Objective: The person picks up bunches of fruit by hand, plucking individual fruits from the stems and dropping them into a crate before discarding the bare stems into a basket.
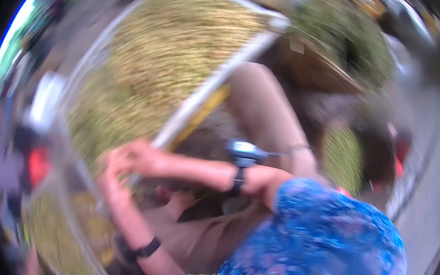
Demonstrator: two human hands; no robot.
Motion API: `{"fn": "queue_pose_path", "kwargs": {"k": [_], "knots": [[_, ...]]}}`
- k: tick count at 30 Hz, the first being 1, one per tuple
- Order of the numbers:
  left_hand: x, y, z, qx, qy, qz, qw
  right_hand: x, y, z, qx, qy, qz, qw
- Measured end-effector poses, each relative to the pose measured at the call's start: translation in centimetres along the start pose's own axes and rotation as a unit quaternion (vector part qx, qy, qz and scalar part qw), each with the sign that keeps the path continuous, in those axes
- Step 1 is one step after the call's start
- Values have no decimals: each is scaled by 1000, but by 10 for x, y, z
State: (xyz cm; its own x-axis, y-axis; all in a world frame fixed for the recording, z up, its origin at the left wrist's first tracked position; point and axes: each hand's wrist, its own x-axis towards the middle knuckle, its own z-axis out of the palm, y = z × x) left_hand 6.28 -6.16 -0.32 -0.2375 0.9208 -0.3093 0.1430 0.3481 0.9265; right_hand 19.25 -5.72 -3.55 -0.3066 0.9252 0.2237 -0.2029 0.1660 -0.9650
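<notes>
My left hand (111, 166) and right hand (144, 159) meet at the edge of the heap (171, 39); through the blur I cannot tell whether my fingers hold anything. Beside them starts 1 white rim (202, 99); past it, my knee (258, 87), then a box (317, 67).

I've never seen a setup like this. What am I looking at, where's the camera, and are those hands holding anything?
There is no robot here, just a person working bare-handed. The only picture comes from a camera worn on that person's head, looking forward and down, so it shows their own blue patterned clothing and legs. The right hand, on the arm with the watch-like device, and the left hand, on the arm with the black band, come together at the edge of a white-rimmed tray. Small yellow-green pieces cover the tray. Motion blur hides whether either hand holds anything.
</notes>
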Motion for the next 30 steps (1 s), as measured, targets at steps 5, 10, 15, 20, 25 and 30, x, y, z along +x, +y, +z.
{"fn": "queue_pose_path", "kwargs": {"k": [5, 10, 15, 20, 25, 30], "knots": [[-27, 12, 14, -21, 71, 96, 993, -4, -10, 8, -10, -5, -62, 998], [-20, 16, 27, -11, 33, 103, 994, 0, -12, 12, 13, -44, -50, 998], [-9, 6, 39, -1, -37, 100, 994, -62, -90, -63, 393, -149, 112, 901], [-36, 35, 51, -64, -49, 36, 996, -167, -136, -178, 314, 46, 165, 934], [-23, 27, 36, -213, -150, 2, 965, -320, -144, -267, -124, 489, 265, 821], [-22, 25, 36, -289, -222, 24, 931, -508, -4, -356, -728, 327, 496, 342]]}}
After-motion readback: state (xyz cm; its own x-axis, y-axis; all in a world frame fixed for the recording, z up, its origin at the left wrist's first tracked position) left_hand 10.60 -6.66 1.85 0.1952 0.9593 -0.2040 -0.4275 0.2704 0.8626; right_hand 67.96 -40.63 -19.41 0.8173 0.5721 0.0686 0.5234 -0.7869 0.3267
